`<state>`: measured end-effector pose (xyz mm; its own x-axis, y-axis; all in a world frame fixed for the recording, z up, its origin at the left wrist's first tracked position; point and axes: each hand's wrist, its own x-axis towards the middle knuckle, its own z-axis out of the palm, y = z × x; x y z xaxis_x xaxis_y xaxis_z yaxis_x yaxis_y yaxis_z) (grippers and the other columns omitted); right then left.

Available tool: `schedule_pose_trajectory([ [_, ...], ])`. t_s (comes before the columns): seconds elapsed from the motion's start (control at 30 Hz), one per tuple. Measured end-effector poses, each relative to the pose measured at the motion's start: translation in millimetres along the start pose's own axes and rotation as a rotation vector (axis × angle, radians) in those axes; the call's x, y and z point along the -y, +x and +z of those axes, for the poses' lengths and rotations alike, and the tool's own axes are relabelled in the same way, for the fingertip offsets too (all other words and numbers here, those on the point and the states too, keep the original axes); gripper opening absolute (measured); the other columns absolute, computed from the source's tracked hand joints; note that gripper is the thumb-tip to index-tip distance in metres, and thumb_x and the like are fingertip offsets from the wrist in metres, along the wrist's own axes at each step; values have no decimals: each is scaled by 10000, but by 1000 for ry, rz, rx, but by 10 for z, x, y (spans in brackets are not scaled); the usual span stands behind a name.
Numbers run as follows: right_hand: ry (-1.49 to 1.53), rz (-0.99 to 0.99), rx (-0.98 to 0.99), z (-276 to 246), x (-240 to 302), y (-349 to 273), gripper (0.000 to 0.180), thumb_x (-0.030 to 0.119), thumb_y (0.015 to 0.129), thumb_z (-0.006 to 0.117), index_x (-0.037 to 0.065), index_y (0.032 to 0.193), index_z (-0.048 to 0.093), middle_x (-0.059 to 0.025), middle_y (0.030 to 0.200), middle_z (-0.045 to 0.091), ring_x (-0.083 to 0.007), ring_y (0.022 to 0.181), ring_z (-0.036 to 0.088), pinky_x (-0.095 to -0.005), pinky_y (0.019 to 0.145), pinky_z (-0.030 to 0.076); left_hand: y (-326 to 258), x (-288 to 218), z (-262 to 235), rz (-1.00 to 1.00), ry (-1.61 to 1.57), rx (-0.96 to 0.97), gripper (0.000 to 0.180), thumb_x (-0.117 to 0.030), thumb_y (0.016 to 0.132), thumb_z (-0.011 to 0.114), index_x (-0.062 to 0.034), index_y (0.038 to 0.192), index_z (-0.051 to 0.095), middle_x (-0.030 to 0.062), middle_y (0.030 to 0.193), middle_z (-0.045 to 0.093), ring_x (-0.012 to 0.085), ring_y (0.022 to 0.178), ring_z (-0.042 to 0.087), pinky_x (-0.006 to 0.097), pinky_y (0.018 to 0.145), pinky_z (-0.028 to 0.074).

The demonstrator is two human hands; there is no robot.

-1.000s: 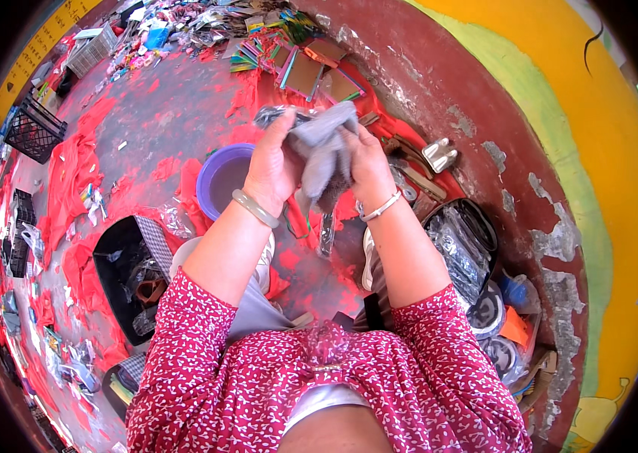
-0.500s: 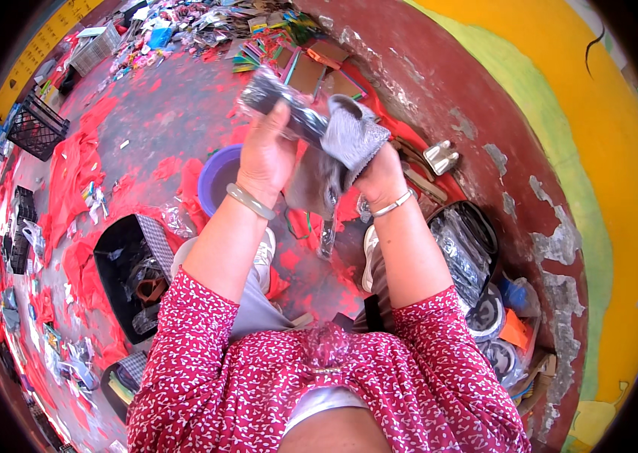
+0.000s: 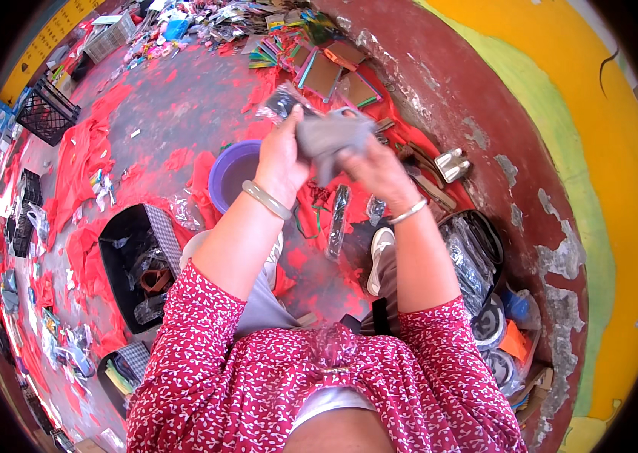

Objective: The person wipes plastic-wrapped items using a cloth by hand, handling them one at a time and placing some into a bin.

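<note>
While I look down from the head camera, my left hand (image 3: pixel 282 155) and right hand (image 3: pixel 375 170) both pinch a grey cloth (image 3: pixel 330 137), held up above the purple bowl (image 3: pixel 232 174) and red floor (image 3: pixel 85 151), maybe to fold it. Half a second ago the cloth hung looser and a shiny wrapper (image 3: pixel 281 102) lay across my left hand.

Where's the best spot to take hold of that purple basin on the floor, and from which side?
Probably the rim of the purple basin, at its far-left arc, coming down from above. The basin stands upright and open, so the rim offers a thin edge to pinch. The near-right arc is hidden behind the left hand, which, with the right hand, holds a grey cloth above it.
</note>
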<state>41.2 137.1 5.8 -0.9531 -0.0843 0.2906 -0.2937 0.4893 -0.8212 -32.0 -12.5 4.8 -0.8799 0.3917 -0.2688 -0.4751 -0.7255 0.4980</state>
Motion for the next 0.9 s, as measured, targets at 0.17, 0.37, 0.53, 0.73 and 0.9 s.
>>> schedule_pose_trajectory([
  [0.17, -31, -155, -224, 239, 119, 6, 508, 19, 710, 562, 85, 1210, 501, -157, 1175, 506, -289, 1076, 514, -347, 924, 401, -90, 73, -27, -41, 29, 119, 202, -240, 910, 502, -47, 935, 560, 70, 860, 616, 185, 770, 607, 328, 710, 509],
  [0.37, 289, -47, -395, 329, -66, 38, 370, -6, 760, 555, 48, 1126, 554, -67, 988, 598, -154, 904, 567, -276, 821, 444, -102, 101, 22, -55, -8, 210, 234, -271, 909, 502, -55, 973, 565, 66, 908, 619, 181, 831, 593, 331, 774, 481],
  [0.53, 680, 73, -623, 297, -5, 57, 236, 33, 893, 466, 22, 1111, 555, -19, 956, 602, -65, 845, 542, -219, 751, 448, -160, 223, 11, -15, 69, 298, 268, -297, 897, 525, -67, 1029, 563, 60, 971, 615, 186, 903, 564, 350, 838, 436],
  [0.73, 1012, 272, -410, 167, 144, -22, 286, 49, 906, 476, 27, 1191, 482, -34, 1076, 570, -102, 954, 541, -254, 846, 444, -152, 162, 35, 35, 11, 299, 294, -305, 915, 482, -42, 1024, 556, 87, 981, 610, 208, 916, 573, 374, 848, 439],
  [0.9, 499, 49, -320, 295, 113, -30, 399, -55, 814, 536, 36, 1196, 468, -16, 1063, 562, -86, 986, 510, -232, 860, 415, -143, 115, 54, -11, -63, 253, 324, -296, 925, 457, 5, 1010, 542, 129, 981, 602, 233, 911, 591, 374, 843, 468],
])
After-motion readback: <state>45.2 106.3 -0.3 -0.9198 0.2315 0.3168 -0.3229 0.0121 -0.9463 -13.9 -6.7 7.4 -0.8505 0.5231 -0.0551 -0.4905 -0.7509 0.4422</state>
